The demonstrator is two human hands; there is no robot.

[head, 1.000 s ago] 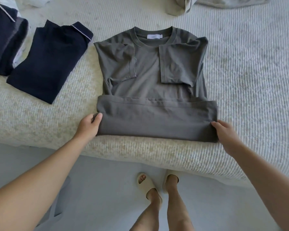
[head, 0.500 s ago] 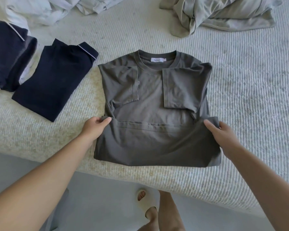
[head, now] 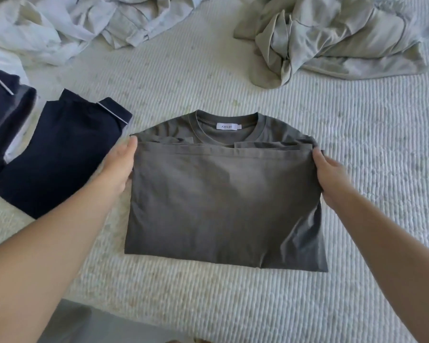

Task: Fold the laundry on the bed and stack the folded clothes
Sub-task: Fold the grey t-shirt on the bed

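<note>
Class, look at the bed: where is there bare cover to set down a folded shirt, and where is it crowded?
Bare cover lies right of the grey T-shirt and between its collar and the crumpled piles. The left is crowded: navy folded clothes.

One grey T-shirt (head: 223,201) lies folded near the middle of the bed (head: 357,280). Two dark navy folded garments sit at the left: one (head: 57,157) just beside the shirt, one (head: 3,120) at the left edge. Two crumpled heaps lie far: a pale blue-white one (head: 84,23) far left, a sage one (head: 332,38) far right. Two hands: left (head: 120,169), right (head: 332,177).
</note>
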